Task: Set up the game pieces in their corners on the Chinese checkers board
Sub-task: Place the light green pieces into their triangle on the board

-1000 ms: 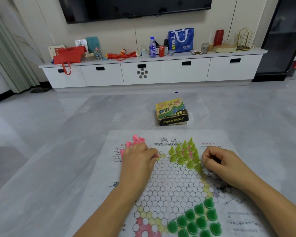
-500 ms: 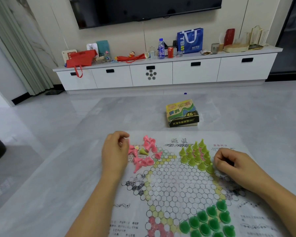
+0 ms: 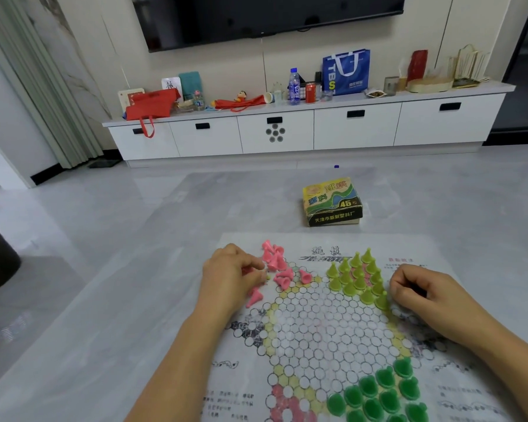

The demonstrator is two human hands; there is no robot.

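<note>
**Q:** What's in view?

**A:** Head-cam view, looking down. A paper board (image 3: pixel 314 327) lies flat on a grey floor. On the board's far-right corner, yellow-green pcs (image 3: pixel 355 278) stand upright, packed in a triangle. On its near-right corner, dark green pcs (image 3: pixel 378 394) are also set. On its far-left corner, pink pcs (image 3: pixel 276 263) lie in a loose heap, most tipped over, a few out on the board's margin. A box (image 3: pixel 333 202) sits on the floor beyond the board's far edge.

**Q:** Hands?

**A:** L hand (image 3: pixel 232 278) is at the left of the pink heap, fingers curled, tips together on what looks like one pink pc. The grip is mostly hidden. R hand (image 3: pixel 424 293) rests on the board just right of the yellow-green triangle, fingers curled under, nothing seen in it.

**Q:** Step now, & how to do it well?

**A:** Prob. standing the pink pcs up in the far-left corner.
- Pinch each by its narrow top & set the base flat inside one printed circle.
- Start at the corner's tip & fill row by row toward the board's centre, so placed pcs don't get knocked.
- They look light & tippy, so lift clear rather than slide.
- Gather the margin strays first.
- Keep R hand off the yellow-green triangle; it's v. close to the end pc.
</note>
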